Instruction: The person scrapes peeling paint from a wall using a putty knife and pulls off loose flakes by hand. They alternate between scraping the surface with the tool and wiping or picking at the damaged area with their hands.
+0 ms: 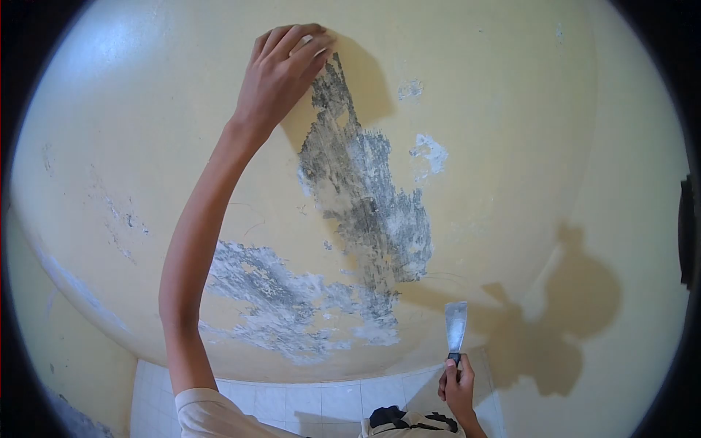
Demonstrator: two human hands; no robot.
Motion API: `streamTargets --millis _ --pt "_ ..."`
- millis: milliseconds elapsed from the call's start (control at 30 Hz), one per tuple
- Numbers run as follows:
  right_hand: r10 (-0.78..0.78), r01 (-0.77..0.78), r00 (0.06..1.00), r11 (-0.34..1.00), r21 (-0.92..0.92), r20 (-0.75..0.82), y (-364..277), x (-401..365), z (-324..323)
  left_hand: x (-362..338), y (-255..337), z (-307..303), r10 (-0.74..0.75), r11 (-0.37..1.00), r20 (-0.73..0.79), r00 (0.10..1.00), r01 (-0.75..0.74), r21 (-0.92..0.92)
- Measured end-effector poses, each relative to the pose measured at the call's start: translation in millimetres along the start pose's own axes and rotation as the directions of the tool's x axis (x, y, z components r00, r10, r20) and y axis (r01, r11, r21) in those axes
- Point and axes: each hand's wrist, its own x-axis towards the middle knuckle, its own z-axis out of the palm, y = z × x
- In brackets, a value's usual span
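Note:
My left hand [286, 58] is raised high against the yellow wall, fingers curled together at the upper tip of a scraped grey patch [354, 182]. A small pale bit shows between the fingers, but what they pinch is too hidden to name. Low on the right, my right hand [458, 385] grips the dark handle of a putty knife [456, 328], its metal blade pointing up. That blade is apart from the bared patch.
Another scraped area [277, 292] spreads across the lower wall. Small chipped spots [431, 152] lie right of the main patch. White tiles [321, 400] line the bottom, and a shadow [555, 314] falls at right. A dark object [685, 232] sits at the right edge.

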Motion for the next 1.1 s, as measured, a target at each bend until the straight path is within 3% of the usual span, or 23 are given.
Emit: streamTargets --millis 200,500,600,667,767,800,833,900,933,967,1033,1100 --pt "0.087 -0.087 0.996 0.996 0.011 0.024 18.6 0.4 -4.0 3.7 6.2 -8.2 0.06 0.997 0.08 0.995 -0.064 0.042" --pt "-0.01 0.01 1.0 1.0 -0.017 0.01 8.6 17.5 -8.4 21.6 24.6 -16.1 0.145 0.951 0.263 0.954 -0.208 0.227" --pt "-0.02 0.02 1.0 0.999 -0.029 -0.014 9.7 16.8 -10.1 28.2 23.8 -11.9 0.168 0.877 0.365 0.916 -0.308 0.369" --pt "-0.046 0.045 0.999 0.998 -0.031 -0.015 13.7 12.5 -12.2 31.0 17.0 -6.5 0.231 0.758 0.442 0.867 -0.445 0.477" --pt "-0.016 0.015 0.999 1.0 -0.027 -0.039 14.9 2.9 -13.5 35.6 9.5 -4.6 0.308 0.761 0.442 0.843 -0.497 0.417" --pt "-0.011 0.01 0.999 1.0 -0.026 -0.036 16.2 -1.0 -14.0 39.3 8.8 -4.9 0.215 0.703 0.636 0.741 -0.569 0.426" --pt "-0.002 0.001 0.999 1.0 -0.02 -0.049 17.6 -5.2 -15.1 43.0 4.5 -9.1 0.213 0.703 0.64 0.738 -0.571 0.424" --pt "0.001 -0.002 0.998 1.0 -0.015 -0.055 19.8 -10.1 -18.6 52.5 -12.9 -23.1 0.339 0.803 0.483 0.807 -0.516 0.299" --pt "0.015 -0.016 0.997 1.0 -0.014 -0.071 22.2 -12.9 -21.4 51.8 -24.5 -26.2 0.244 0.928 0.32 0.915 -0.316 0.196" --pt "0.03 -0.031 0.995 0.999 -0.011 -0.09 24.9 -15.5 -23.1 46.9 -35.0 -31.3 0.249 0.926 0.32 0.914 -0.321 0.198" --pt "0.026 -0.027 0.995 1.0 -0.006 -0.096 29.6 -17.7 -27.5 40.8 -45.9 -41.4 0.126 0.981 0.355 0.926 -0.171 0.097" --pt "0.02 -0.022 0.995 1.0 -0.012 -0.1 30.7 -15.2 -31.0 27.7 -37.1 -33.4 0.197 0.98 0.288 0.937 -0.178 -0.09"
